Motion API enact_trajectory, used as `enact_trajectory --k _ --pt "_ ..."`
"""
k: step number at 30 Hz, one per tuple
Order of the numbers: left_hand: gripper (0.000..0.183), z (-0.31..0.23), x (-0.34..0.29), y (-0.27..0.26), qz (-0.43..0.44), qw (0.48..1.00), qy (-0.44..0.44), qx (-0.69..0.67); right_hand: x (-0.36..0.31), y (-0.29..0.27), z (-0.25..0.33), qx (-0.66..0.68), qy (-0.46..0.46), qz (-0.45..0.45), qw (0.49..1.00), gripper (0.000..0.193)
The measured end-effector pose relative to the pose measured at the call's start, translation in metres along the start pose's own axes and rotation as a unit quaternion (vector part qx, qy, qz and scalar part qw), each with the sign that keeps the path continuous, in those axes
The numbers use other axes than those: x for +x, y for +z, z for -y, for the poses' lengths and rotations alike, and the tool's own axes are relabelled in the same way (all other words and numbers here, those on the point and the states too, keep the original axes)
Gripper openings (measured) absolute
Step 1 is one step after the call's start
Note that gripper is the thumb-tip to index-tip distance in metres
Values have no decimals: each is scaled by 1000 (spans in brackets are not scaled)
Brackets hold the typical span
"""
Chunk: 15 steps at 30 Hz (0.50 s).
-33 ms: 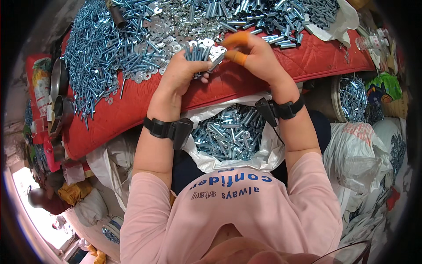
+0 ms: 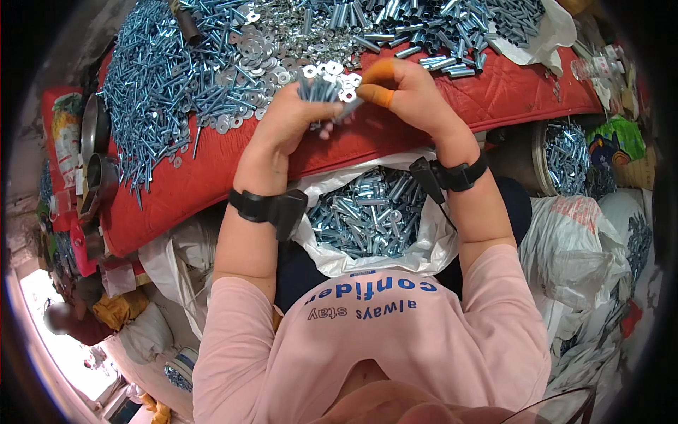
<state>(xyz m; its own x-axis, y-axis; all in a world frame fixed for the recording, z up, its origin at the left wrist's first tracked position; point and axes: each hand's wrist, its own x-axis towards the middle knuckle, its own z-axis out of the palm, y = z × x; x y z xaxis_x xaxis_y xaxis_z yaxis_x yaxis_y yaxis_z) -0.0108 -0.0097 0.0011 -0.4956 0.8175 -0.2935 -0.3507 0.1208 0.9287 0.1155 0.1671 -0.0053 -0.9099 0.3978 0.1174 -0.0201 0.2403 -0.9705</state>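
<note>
My left hand (image 2: pixel 286 116) is closed around a bunch of bluish metal screws (image 2: pixel 318 90), their ends pointing away from me above the red padded cloth (image 2: pixel 395 131). A grey metal sleeve (image 2: pixel 349 109) sticks out of this hand on its right side, blurred. My right hand (image 2: pixel 406 92) wears orange covers on thumb and forefinger. Its fingers are curled together beside the sleeve and some flat washers (image 2: pixel 332 68); what they pinch is too small to make out. Below both hands, an open white sack (image 2: pixel 431 240) holds fastened-together metal sleeves and screws (image 2: pixel 371 212).
Loose screws (image 2: pixel 152 92) are heaped at the far left of the cloth, washers (image 2: pixel 261 49) in the middle, metal sleeves (image 2: pixel 452 35) at the far right. A metal container (image 2: pixel 540 159) of parts lies at right, near a white sack (image 2: pixel 572 247). Metal bowls (image 2: pixel 99 184) stand at left.
My right thumb and forefinger have drawn closer together, beside the sleeve. The left hand and its bunch have shifted slightly and are blurred.
</note>
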Motion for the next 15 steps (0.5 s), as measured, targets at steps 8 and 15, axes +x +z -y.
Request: enact_trajectory --k 8,15 --pt "13 -1 -4 3 105 991 -28 82 5 18 -7 -355 -81 -74 928 20" --pt "12 5 7 11 -11 998 -39 40 11 14 -18 -40 8 -100 994 16"
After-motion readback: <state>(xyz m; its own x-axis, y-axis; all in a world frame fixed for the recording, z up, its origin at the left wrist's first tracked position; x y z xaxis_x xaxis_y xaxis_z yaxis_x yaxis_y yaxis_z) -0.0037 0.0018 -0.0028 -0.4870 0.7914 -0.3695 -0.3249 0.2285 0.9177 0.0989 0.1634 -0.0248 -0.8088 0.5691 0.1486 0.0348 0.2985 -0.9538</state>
